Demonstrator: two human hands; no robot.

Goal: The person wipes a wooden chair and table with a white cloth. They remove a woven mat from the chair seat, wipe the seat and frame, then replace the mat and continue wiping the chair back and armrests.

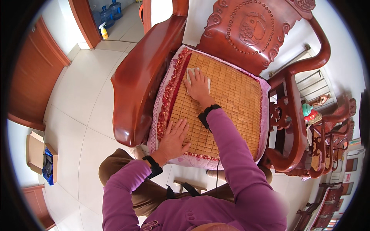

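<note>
A bamboo-tile seat mat with a red floral border lies over a pink cloth on a carved, reddish wooden armchair. My right hand rests palm down on a pale cloth near the mat's upper left part, fingers spread over it. Nearer to me, my left hand lies flat on the mat's front left corner, holding nothing, its fingers slightly apart. Both wrists wear black bands.
The chair's curved right arm stands beside the mat. More carved wooden furniture is at the right. An open cardboard box with blue material is at the left; a yellow spray bottle and blue water jugs stand by the doorway. A dark cord hangs in front.
</note>
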